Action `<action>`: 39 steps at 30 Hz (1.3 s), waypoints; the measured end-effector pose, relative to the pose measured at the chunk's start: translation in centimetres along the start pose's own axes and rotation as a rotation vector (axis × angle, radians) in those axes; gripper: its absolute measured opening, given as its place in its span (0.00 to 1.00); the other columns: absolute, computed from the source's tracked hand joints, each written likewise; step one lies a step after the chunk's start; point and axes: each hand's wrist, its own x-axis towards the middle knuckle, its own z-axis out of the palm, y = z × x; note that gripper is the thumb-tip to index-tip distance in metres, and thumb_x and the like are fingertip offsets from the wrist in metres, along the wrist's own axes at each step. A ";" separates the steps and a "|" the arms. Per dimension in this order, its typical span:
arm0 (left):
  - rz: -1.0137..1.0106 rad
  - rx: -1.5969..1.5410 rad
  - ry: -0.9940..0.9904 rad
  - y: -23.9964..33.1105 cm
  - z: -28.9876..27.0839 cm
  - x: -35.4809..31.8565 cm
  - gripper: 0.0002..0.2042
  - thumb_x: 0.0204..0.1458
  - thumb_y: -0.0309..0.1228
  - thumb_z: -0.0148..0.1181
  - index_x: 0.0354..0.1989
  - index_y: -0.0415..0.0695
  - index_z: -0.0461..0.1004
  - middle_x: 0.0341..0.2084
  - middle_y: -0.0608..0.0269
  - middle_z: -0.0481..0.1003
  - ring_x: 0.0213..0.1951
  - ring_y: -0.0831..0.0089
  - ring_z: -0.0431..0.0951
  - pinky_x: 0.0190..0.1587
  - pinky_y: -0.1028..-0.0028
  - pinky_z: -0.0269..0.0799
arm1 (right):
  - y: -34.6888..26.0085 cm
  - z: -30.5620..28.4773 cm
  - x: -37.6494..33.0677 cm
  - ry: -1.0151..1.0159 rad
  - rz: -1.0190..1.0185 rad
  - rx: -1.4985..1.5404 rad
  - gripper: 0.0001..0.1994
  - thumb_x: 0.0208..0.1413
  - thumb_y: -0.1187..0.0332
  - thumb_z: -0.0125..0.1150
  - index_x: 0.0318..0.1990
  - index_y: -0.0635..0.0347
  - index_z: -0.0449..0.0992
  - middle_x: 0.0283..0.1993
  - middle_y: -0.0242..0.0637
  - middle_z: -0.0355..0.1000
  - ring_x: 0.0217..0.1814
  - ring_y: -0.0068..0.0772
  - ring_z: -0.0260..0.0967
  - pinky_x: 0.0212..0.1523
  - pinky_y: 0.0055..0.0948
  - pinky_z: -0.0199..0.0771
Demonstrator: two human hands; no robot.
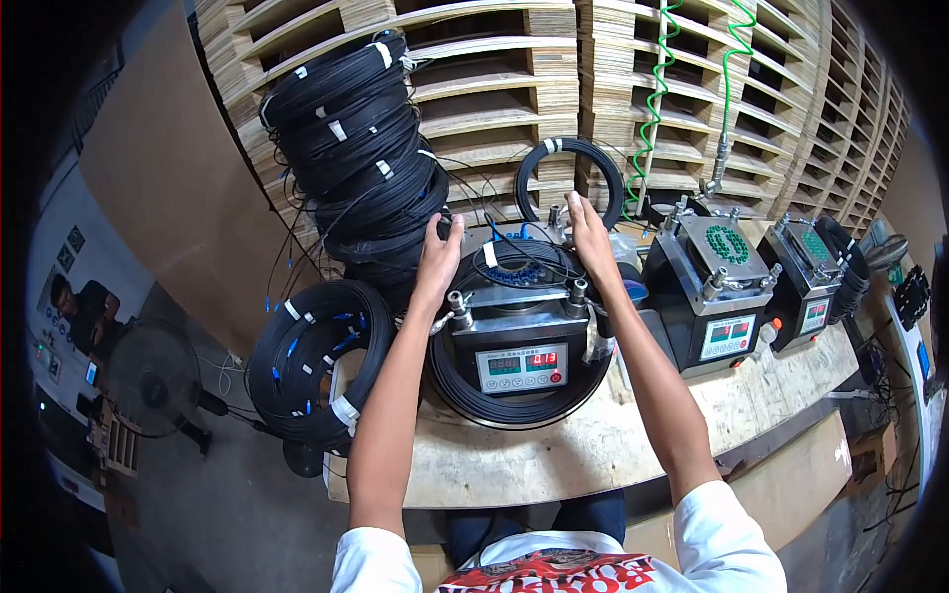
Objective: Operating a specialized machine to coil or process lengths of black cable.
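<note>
Both hands reached forward to the back of a small grey machine point(521, 341) that stood on the wooden tabletop point(593, 445). The left hand point(438, 252) curled its fingers around a black knob at the machine's rear left corner, a grip that suited turning or steadying it. The right hand point(590, 237) lay with fingers stretched out flat over the rear right side, near a metal post; whether it pinched anything there could not be told. A coil of black cable point(514, 405) was looped around the machine's body, so its ends could reach the round fixture on top, where blue connectors sat. Another loose ring of cable point(571, 178) leaned upright just behind the machine. A taped coil point(311, 361) hung over the tabletop's left edge, and a tall stack of coils point(356, 148) rose beside it, close at hand. Two similar machines point(717, 296) stood to the right, against stacked wooden pallets point(514, 59).
</note>
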 end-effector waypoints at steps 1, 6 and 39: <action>-0.001 0.001 0.001 -0.1 -0.1 0.1 0.42 0.61 0.61 0.50 0.72 0.36 0.53 0.63 0.33 0.65 0.63 0.50 0.69 0.66 0.64 0.58 | -0.1 -0.1 -0.1 -0.021 0.054 -0.033 0.35 0.68 0.39 0.42 0.65 0.63 0.67 0.52 0.46 0.75 0.51 0.35 0.71 0.57 0.33 0.68; 0.047 -0.033 0.041 -1.3 -0.6 0.7 0.43 0.61 0.60 0.50 0.72 0.36 0.52 0.66 0.34 0.61 0.68 0.49 0.63 0.68 0.63 0.55 | -2.6 0.1 -1.0 -0.021 0.108 -0.134 0.37 0.67 0.37 0.39 0.64 0.63 0.69 0.57 0.59 0.73 0.64 0.57 0.68 0.64 0.42 0.63; 0.179 0.003 0.056 -1.1 -0.1 0.4 0.30 0.63 0.54 0.54 0.57 0.36 0.72 0.28 0.60 0.74 0.33 0.73 0.72 0.40 0.71 0.69 | 0.3 0.3 -0.1 -0.126 -0.016 -0.026 0.31 0.71 0.43 0.41 0.55 0.64 0.75 0.28 0.32 0.65 0.32 0.24 0.63 0.36 0.27 0.65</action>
